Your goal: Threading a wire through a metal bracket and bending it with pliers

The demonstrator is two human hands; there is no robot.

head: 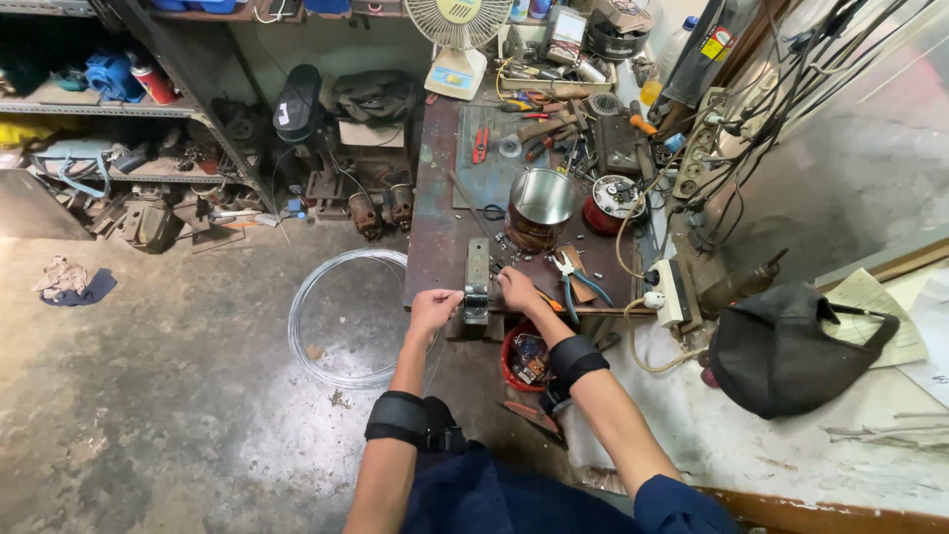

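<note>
**Both hands at the small vise on the counter's edge**

Low centre of the frame, and both hands are in on the little grey bench vise [476,282], which sits right at the near edge of the dark, worn counter [440,227], likely so there's room to work it from the front. The left hand [433,309] is curled into a loose fist against the vise's left side, fingers closed around something thin there; whether that's a handle or a bit of wire, I can't make out. The right hand [516,290] is pressed up to the right side of the vise, fingers bunched together, apparently steadying or pinching a small piece at the jaws, too small to tell. Both forearms wear black bands.

Just right of that hand lie blue-handled pliers [571,282], within easy reach. Behind the vise stands an open shiny metal can [540,208]. Under the counter's edge sits a red bucket [524,358] of odds and ends. On the concrete floor at left centre, a coil of bare wire [341,316] lies flat. A white power strip [674,289] rests at the counter's right edge, and a black bag [791,346] slumps at the right of the frame
</note>
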